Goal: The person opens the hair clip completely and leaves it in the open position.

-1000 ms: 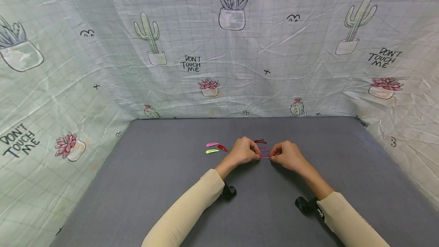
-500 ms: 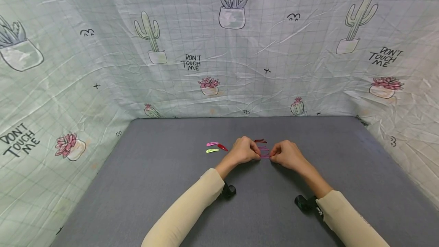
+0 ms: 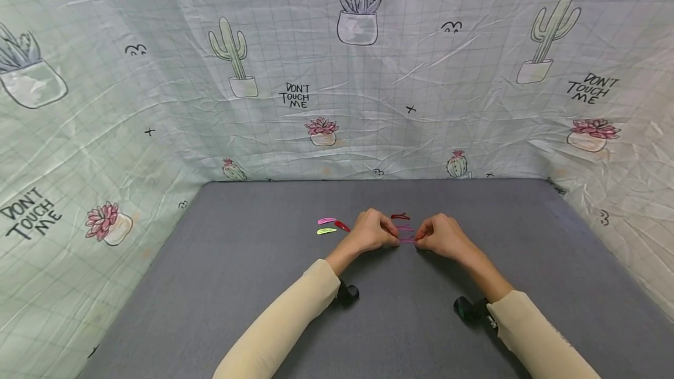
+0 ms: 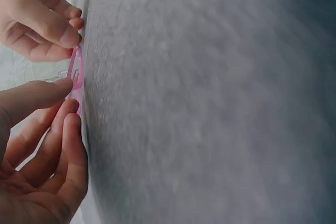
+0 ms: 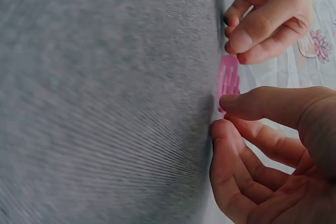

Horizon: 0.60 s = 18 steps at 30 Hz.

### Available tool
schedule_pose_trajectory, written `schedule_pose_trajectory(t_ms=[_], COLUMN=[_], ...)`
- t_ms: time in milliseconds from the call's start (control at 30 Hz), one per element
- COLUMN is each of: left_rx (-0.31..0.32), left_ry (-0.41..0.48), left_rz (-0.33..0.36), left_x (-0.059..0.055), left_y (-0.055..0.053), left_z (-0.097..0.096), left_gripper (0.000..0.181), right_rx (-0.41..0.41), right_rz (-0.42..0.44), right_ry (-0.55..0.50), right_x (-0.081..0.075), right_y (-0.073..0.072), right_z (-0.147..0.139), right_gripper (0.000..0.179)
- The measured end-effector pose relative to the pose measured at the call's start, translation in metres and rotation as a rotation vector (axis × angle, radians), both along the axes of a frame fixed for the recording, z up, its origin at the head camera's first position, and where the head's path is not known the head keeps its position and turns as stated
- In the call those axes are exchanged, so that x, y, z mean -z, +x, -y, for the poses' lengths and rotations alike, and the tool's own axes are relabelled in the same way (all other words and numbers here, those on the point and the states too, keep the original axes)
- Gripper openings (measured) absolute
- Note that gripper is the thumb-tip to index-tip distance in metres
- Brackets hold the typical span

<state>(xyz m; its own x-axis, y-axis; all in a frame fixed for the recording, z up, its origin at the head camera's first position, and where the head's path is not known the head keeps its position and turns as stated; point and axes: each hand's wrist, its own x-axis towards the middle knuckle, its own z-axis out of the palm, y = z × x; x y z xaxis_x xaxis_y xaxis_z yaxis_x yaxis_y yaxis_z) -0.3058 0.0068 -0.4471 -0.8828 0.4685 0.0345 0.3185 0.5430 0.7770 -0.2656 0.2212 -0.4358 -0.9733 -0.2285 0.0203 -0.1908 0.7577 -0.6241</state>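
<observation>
A pink snap hair clip (image 3: 407,240) spans the small gap between my two hands, just over the grey table. Thumb and fingers of my left hand (image 3: 375,230) pinch one end of it. My right hand (image 3: 441,235) pinches the other end. From the left wrist, the clip (image 4: 76,72) shows its slim frame and inner tongue beyond my left thumb. In the right wrist view the same clip (image 5: 229,74) lies nearly face-on, its lower end covered by my right thumb and fingertips. Just behind the hands lies another purple-pink clip (image 3: 404,228).
A dark red clip (image 3: 400,216) lies farther back. Left of my left hand are a pink clip (image 3: 326,221), a red clip (image 3: 342,226) and a yellow-green clip (image 3: 326,231). Printed cloth (image 3: 400,75) hangs behind the grey table (image 3: 253,285).
Both hands keep their pinch on the pink hair clip. My left hand and forearm have shifted very slightly left; the other clips lie where they were.
</observation>
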Motion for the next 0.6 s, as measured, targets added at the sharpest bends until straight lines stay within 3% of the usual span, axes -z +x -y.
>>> schedule_pose_trajectory(t_ms=[233, 433, 600], left_rx=[-0.016, -0.047, -0.082], left_ry=[0.062, 0.072, 0.091], left_rz=[0.024, 0.006, 0.035], left_x=[-0.007, -0.018, -0.023], left_y=[-0.004, -0.013, -0.019], left_z=[0.023, 0.054, 0.08], left_gripper=[0.009, 0.016, 0.012], right_rx=[-0.019, -0.049, -0.065], right_rz=[-0.035, -0.049, -0.052], right_ry=[0.006, -0.012, -0.036], right_x=[-0.015, -0.027, -0.03], right_y=[-0.001, -0.005, -0.01], right_z=[0.001, 0.013, 0.03], right_gripper=[0.005, 0.006, 0.004])
